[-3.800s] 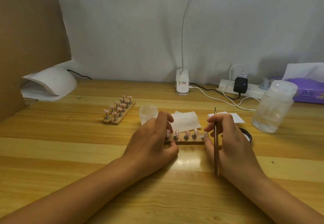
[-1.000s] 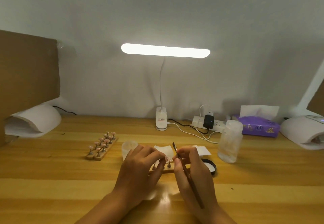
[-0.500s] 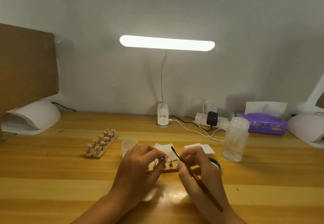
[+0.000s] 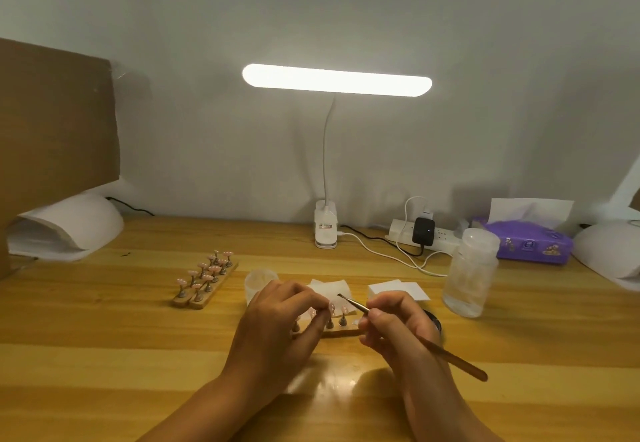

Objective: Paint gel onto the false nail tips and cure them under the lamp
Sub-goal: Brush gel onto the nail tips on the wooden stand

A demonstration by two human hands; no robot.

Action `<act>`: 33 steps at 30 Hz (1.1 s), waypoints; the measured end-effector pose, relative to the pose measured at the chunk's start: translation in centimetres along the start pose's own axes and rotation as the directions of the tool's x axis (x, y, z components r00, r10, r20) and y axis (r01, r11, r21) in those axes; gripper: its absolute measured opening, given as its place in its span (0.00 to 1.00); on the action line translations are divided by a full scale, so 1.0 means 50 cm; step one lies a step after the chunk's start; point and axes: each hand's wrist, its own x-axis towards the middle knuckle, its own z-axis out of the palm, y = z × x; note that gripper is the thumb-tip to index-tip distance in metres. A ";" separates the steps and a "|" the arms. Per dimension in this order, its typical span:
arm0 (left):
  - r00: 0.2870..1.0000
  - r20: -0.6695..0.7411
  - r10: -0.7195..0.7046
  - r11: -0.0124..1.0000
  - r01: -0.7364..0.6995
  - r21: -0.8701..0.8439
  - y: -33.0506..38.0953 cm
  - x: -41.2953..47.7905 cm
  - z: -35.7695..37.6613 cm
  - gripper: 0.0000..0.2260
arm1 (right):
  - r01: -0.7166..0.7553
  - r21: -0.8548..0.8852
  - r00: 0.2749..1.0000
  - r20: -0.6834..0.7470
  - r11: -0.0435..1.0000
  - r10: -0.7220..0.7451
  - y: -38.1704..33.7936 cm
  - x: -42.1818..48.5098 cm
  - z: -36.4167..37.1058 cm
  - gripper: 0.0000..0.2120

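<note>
We are mid-painting: our right hand (image 4: 398, 327) grips the brush (image 4: 446, 353), bristles just above the false nail tips (image 4: 344, 309), while our left hand (image 4: 277, 320) pinches their near holder (image 4: 341, 331) steady on the worktop (image 4: 138, 355). Which tips are coated we cannot tell at this size. Curing looks not yet begun, and the left curing lamp (image 4: 72, 230) and the right curing lamp (image 4: 606, 251) sit well apart from the holder.

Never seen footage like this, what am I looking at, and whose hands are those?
The pictures come from one camera worn on a person's head, looking down at their bare hands. The left hand holds a small wooden strip of pink false nail tips; the right hand pinches a thin brown brush. On the wooden table: a second wooden rack of tips, white square pads, a clear plastic bottle, a purple tissue pack, a lit white desk lamp, a white dome curing lamp.
</note>
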 end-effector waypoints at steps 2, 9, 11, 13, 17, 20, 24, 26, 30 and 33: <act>1.000 -0.009 -0.023 0.999 0.023 -0.024 -0.001 0.000 0.000 0.06 | 0.005 0.027 1.000 -0.011 1.000 -0.005 -0.003 0.001 -0.004 0.05; 0.999 -0.016 -0.034 0.999 0.033 -0.033 0.001 0.001 -0.001 0.06 | 0.112 -0.096 0.992 0.075 0.989 -0.105 -0.016 -0.006 -0.002 0.06; 0.999 -0.019 -0.038 0.999 0.038 -0.024 0.002 0.000 -0.002 0.06 | 0.141 -0.137 0.988 0.084 0.980 -0.130 -0.019 -0.006 -0.001 0.04; 0.999 -0.022 -0.046 0.999 0.046 -0.017 0.001 0.000 -0.002 0.06 | 0.143 -0.181 0.989 0.073 0.973 -0.132 -0.019 -0.005 -0.002 0.05; 0.998 -0.015 -0.055 0.998 0.055 -0.013 0.003 0.000 -0.003 0.06 | 0.148 -0.203 0.988 0.076 0.968 -0.135 -0.020 -0.005 -0.004 0.05; 0.999 -0.015 -0.052 0.999 0.052 -0.014 0.003 -0.002 -0.005 0.06 | 0.159 -0.232 0.985 0.100 0.960 -0.139 -0.024 -0.005 -0.005 0.05; 0.999 -0.012 -0.035 0.999 0.035 -0.005 0.007 0.000 -0.008 0.06 | 0.175 -0.321 0.983 0.104 0.931 -0.149 -0.025 -0.006 -0.007 0.07; 1.000 -0.013 -0.020 1.000 0.020 -0.003 0.009 0.001 -0.008 0.06 | 0.214 -0.351 0.976 0.113 0.912 -0.186 -0.026 -0.007 -0.007 0.07; 1.000 -0.007 -0.001 1.000 0.001 -0.001 0.007 -0.001 -0.008 0.06 | 0.258 -0.377 0.966 0.129 0.889 -0.225 -0.029 -0.012 -0.008 0.05; 1.000 -0.004 0.011 1.000 -0.011 0.007 0.006 -0.001 -0.006 0.06 | 0.304 -0.404 0.952 0.169 0.863 -0.256 -0.026 -0.014 -0.007 0.05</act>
